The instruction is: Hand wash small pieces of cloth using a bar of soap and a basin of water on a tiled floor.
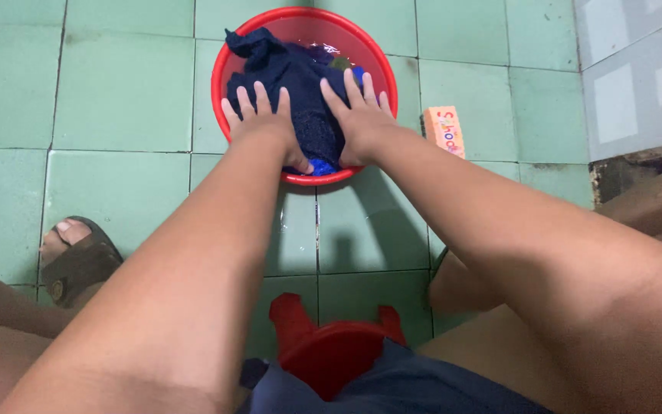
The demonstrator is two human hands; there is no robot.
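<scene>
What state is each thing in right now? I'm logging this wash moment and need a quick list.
Left hand: fingers spread, flat on the dark blue cloth.
Right hand: fingers spread, pressing the same cloth.
Dark blue cloth: bunched up, looks wet, in the basin.
Red basin: upright on the green tiles, holding water.
Orange soap box: lying on the floor beside the basin, apart from it.
Brown sandal: worn on a foot.
Red stool: being sat on.

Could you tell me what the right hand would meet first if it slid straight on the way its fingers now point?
The right hand already rests flat on the dark blue cloth; going on, it would probably cross a little more cloth and water, then meet the far wall of the red basin.
</scene>
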